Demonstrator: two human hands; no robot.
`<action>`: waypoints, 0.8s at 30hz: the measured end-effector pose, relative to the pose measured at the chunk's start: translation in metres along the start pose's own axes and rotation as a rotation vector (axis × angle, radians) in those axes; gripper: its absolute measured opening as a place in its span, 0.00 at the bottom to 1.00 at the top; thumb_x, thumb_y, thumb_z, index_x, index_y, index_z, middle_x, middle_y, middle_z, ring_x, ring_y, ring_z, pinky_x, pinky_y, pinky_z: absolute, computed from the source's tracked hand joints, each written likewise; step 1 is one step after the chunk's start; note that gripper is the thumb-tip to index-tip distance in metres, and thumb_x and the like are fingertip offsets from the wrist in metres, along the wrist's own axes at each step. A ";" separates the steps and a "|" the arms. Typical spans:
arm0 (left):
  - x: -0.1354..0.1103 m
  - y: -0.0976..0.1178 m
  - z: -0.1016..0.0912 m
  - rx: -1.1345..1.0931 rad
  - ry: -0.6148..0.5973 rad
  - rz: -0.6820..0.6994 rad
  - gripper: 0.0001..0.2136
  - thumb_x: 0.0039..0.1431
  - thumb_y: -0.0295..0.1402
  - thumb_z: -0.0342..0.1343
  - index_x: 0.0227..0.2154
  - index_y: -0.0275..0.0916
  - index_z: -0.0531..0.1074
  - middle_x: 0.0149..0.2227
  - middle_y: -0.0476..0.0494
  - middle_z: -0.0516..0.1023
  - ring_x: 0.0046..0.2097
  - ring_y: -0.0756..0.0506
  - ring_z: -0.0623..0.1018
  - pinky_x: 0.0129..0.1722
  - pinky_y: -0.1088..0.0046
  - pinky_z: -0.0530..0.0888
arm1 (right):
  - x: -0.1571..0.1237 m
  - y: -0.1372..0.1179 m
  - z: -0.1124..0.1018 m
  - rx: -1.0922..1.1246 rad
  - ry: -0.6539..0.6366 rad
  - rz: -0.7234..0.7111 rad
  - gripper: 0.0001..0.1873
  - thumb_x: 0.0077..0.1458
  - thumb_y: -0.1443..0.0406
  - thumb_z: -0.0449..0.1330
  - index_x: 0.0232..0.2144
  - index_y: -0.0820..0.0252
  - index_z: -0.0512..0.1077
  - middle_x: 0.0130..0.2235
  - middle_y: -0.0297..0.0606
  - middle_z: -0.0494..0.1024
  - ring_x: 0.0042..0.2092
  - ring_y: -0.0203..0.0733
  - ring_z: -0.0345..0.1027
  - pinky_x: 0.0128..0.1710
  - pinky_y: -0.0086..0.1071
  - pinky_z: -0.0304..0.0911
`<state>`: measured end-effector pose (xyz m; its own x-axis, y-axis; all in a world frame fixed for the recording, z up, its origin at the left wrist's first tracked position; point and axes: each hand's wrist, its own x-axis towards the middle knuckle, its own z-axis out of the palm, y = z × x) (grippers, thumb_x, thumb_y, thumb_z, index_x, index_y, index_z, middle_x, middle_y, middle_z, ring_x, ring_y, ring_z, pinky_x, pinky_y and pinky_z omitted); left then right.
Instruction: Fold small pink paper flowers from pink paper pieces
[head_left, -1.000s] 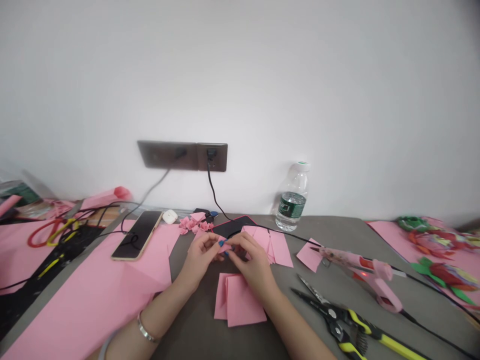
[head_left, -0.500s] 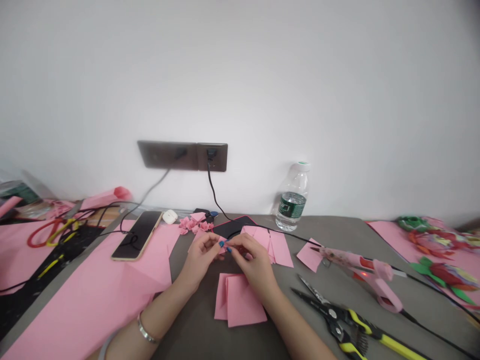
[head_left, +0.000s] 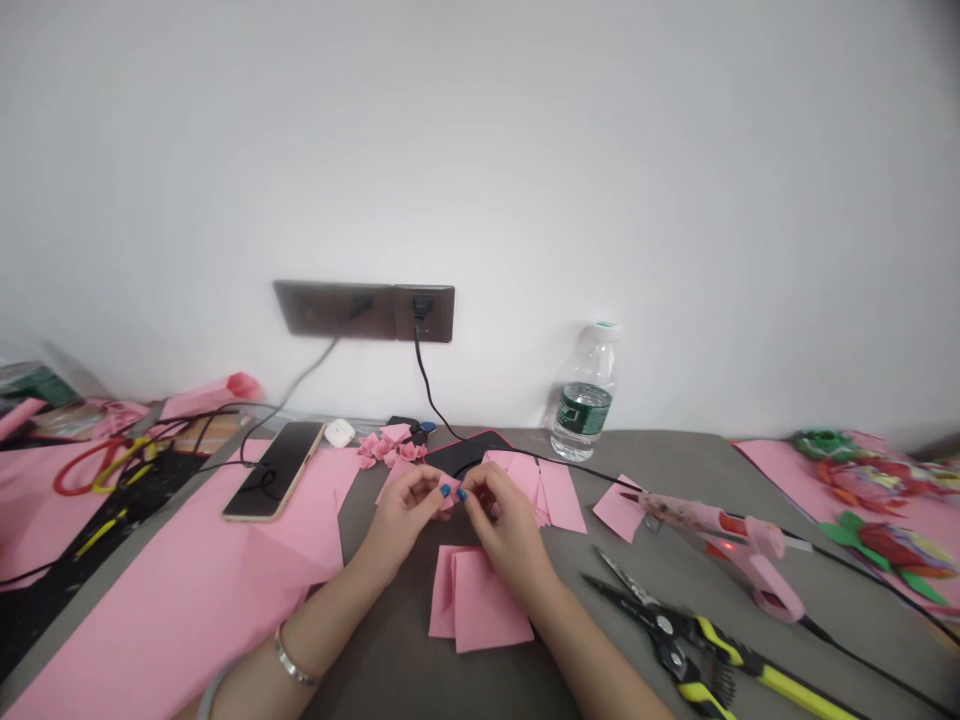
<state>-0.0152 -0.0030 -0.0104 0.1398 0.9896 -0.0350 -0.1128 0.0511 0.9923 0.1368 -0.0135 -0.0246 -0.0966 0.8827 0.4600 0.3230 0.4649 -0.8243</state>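
Between my two hands is a small piece of pink paper (head_left: 451, 482), mostly covered by fingers. My left hand (head_left: 409, 510) pinches it from the left, thumb against index finger. From the right, my right hand (head_left: 502, 510) has thumb and fingertip closed at the paper's edge. Just below my hands lie folded pink paper squares (head_left: 491, 610) on the grey table. More cut pink paper (head_left: 562, 495) lies behind my right hand. A cluster of small folded pink paper flowers (head_left: 390, 447) sits beyond my left hand.
At right lie a pink glue gun (head_left: 712, 520) with its cord and yellow-black scissors (head_left: 667, 630), blades apart. A water bottle (head_left: 583, 400) stands by the wall. On the left, a phone (head_left: 276, 470) rests on large pink paper (head_left: 187, 600). Paper flowers (head_left: 892, 545) lie far right.
My fingertips have shifted slightly on the small pink paper, with the right thumb a little higher and the tips slightly farther apart. Everything else looks the same.
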 end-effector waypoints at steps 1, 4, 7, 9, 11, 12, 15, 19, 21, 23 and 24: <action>0.000 0.000 0.000 0.006 -0.009 0.006 0.14 0.48 0.43 0.66 0.29 0.37 0.77 0.26 0.49 0.75 0.28 0.51 0.73 0.28 0.78 0.73 | 0.000 0.000 0.000 -0.002 0.004 0.009 0.07 0.59 0.72 0.52 0.31 0.57 0.66 0.32 0.36 0.71 0.32 0.39 0.64 0.31 0.31 0.59; 0.000 0.000 0.000 0.021 -0.030 0.027 0.14 0.49 0.44 0.65 0.29 0.37 0.77 0.27 0.48 0.75 0.28 0.50 0.74 0.29 0.77 0.73 | -0.001 0.000 0.000 0.003 0.007 0.022 0.07 0.59 0.71 0.52 0.31 0.57 0.66 0.31 0.35 0.70 0.31 0.39 0.63 0.30 0.30 0.59; 0.000 -0.001 0.000 0.030 -0.046 0.047 0.13 0.51 0.43 0.65 0.29 0.37 0.77 0.28 0.48 0.75 0.30 0.50 0.74 0.31 0.76 0.74 | 0.000 0.000 0.000 0.016 0.019 0.032 0.07 0.59 0.71 0.52 0.31 0.57 0.66 0.31 0.35 0.70 0.31 0.39 0.64 0.30 0.31 0.59; 0.001 -0.003 -0.001 0.030 -0.060 0.055 0.12 0.51 0.42 0.65 0.30 0.37 0.76 0.28 0.48 0.75 0.31 0.49 0.74 0.32 0.75 0.74 | 0.000 0.000 0.000 0.018 0.030 0.034 0.07 0.59 0.71 0.52 0.30 0.56 0.66 0.30 0.35 0.70 0.31 0.39 0.64 0.30 0.31 0.59; 0.002 -0.006 -0.002 0.031 -0.076 0.068 0.12 0.50 0.41 0.65 0.31 0.37 0.76 0.29 0.48 0.75 0.32 0.49 0.74 0.33 0.74 0.74 | 0.000 0.001 0.000 0.016 0.037 0.030 0.07 0.58 0.71 0.52 0.30 0.56 0.66 0.30 0.35 0.70 0.31 0.39 0.64 0.30 0.31 0.60; 0.002 -0.008 -0.003 0.034 -0.081 0.077 0.11 0.50 0.40 0.65 0.31 0.37 0.76 0.29 0.48 0.75 0.32 0.48 0.74 0.33 0.74 0.74 | 0.001 0.001 0.000 0.015 0.039 0.026 0.07 0.58 0.72 0.52 0.30 0.56 0.66 0.30 0.35 0.70 0.31 0.39 0.64 0.30 0.31 0.60; 0.003 -0.011 -0.004 0.054 -0.081 0.104 0.10 0.51 0.38 0.65 0.30 0.37 0.75 0.29 0.49 0.74 0.32 0.49 0.73 0.33 0.75 0.72 | 0.001 0.002 0.000 0.005 0.040 0.020 0.07 0.57 0.72 0.52 0.30 0.56 0.66 0.30 0.34 0.70 0.31 0.39 0.64 0.30 0.30 0.60; 0.003 -0.010 -0.004 0.048 -0.066 0.092 0.09 0.52 0.38 0.65 0.29 0.37 0.75 0.27 0.50 0.72 0.30 0.50 0.72 0.31 0.76 0.71 | 0.001 0.001 0.000 -0.001 0.036 0.022 0.07 0.57 0.71 0.53 0.30 0.57 0.67 0.30 0.35 0.71 0.31 0.39 0.65 0.30 0.31 0.61; 0.002 -0.008 -0.003 0.039 -0.050 0.073 0.10 0.50 0.39 0.65 0.28 0.37 0.74 0.26 0.51 0.71 0.30 0.50 0.71 0.31 0.76 0.71 | 0.001 0.001 0.001 0.017 0.036 0.022 0.06 0.57 0.71 0.53 0.30 0.57 0.67 0.30 0.35 0.72 0.31 0.39 0.66 0.31 0.31 0.61; 0.002 -0.005 -0.002 0.035 -0.040 0.065 0.11 0.49 0.39 0.66 0.26 0.37 0.74 0.26 0.52 0.71 0.29 0.50 0.71 0.30 0.76 0.70 | 0.001 0.001 0.001 0.035 0.037 0.027 0.06 0.56 0.71 0.54 0.30 0.57 0.68 0.30 0.35 0.73 0.32 0.39 0.67 0.31 0.30 0.62; 0.002 -0.005 -0.002 0.037 -0.037 0.064 0.11 0.49 0.39 0.66 0.26 0.37 0.73 0.25 0.52 0.71 0.29 0.51 0.71 0.30 0.76 0.70 | 0.001 0.001 0.001 0.042 0.037 0.033 0.06 0.56 0.70 0.54 0.30 0.57 0.68 0.30 0.35 0.73 0.32 0.39 0.67 0.31 0.31 0.62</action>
<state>-0.0159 -0.0009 -0.0154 0.1694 0.9850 0.0324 -0.0867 -0.0178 0.9961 0.1362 -0.0123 -0.0258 -0.0518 0.8947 0.4436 0.2856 0.4390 -0.8519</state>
